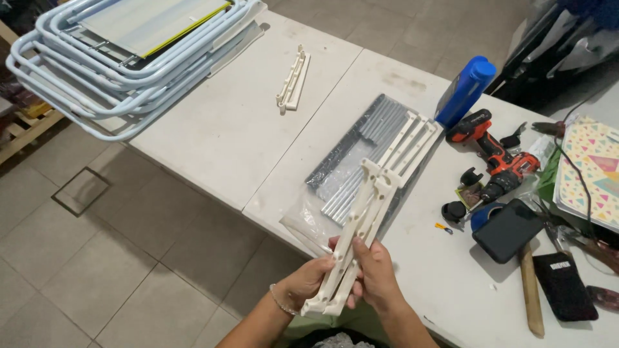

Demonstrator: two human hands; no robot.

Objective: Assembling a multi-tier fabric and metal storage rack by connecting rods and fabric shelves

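A floor (97,270) of large grey-beige tiles fills the left and near side, with a square metal-framed hatch (79,191) set into it. 2 white benches (219,129) stand pushed together, running from far left to near right. A wooden pallet (26,132) sits at the far left. Light is soft and even.

Both hands sit at the table's (213,142) near edge, left hand (303,283) and right hand (377,277) either side of two slotted rails (358,238). Beyond them lies a bag of rods (361,154); to its right a drill (493,158); far left, folded chairs (129,51).
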